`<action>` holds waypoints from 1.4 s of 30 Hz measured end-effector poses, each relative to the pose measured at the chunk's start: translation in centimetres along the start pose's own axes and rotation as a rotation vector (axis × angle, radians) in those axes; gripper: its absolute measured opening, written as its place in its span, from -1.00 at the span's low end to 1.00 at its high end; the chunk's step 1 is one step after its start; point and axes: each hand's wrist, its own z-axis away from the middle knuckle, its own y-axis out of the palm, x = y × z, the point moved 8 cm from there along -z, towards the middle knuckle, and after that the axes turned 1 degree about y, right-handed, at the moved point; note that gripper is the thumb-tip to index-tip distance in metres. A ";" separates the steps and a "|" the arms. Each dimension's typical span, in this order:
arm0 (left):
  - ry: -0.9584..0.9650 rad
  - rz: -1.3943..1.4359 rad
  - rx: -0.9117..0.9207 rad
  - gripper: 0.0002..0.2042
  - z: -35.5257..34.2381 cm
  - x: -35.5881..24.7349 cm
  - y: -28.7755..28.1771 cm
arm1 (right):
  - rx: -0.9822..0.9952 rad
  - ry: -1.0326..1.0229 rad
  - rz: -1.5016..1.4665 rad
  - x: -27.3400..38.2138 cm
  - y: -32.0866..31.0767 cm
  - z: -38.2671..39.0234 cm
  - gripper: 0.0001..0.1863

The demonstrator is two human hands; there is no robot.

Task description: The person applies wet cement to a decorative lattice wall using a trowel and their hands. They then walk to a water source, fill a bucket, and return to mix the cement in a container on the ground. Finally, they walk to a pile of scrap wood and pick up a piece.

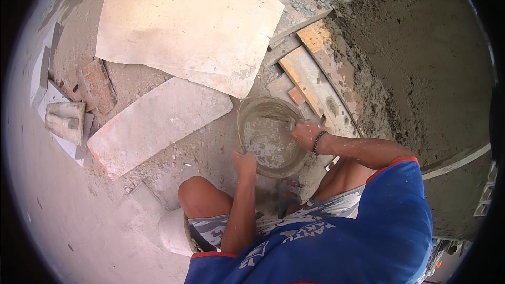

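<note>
Between my bent legs, a round tub (241,130) caked with grey mortar stands on the ground. Wet, soupy mortar (267,143) lies inside it, lumpier along the far wall. At the tub's near left rim, my left hand (245,163) is closed on the edge. My right hand (307,135), with a dark beaded bracelet (319,142) at the wrist, is closed at the right side of the tub. A mortar-covered tool seems to reach from it into the mix, but its kind is hidden by fingers and mortar.
Beyond the tub lie a large pale board (184,23) and a long slab (160,121). Mortar-stained planks (310,81) lie to the right, beside a wet mortar surface (436,68). A hand float (66,121) rests at far left; a white bucket (173,233) stands by my left leg.
</note>
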 end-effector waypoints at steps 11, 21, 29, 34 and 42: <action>0.057 -0.148 -0.013 -0.59 0.7 0.2 -0.5 | 0.300 -0.012 -0.667 3.2 7.3 0.4 -0.69; 0.010 -0.099 -0.031 -0.60 -0.2 1.6 -1.1 | -0.087 -0.045 -0.690 0.2 3.0 4.9 -0.71; 0.013 -0.177 -0.044 -0.63 0.2 2.0 -1.0 | -0.107 0.093 -0.032 -1.9 -4.3 4.7 -0.74; 0.027 -0.056 0.011 -0.58 0.2 1.9 -0.5 | 0.098 0.010 -0.027 0.5 1.1 0.4 -0.80; 0.068 -0.216 -0.059 -0.54 1.3 1.9 -0.2 | 0.223 -0.005 -0.756 1.8 9.9 1.4 -0.78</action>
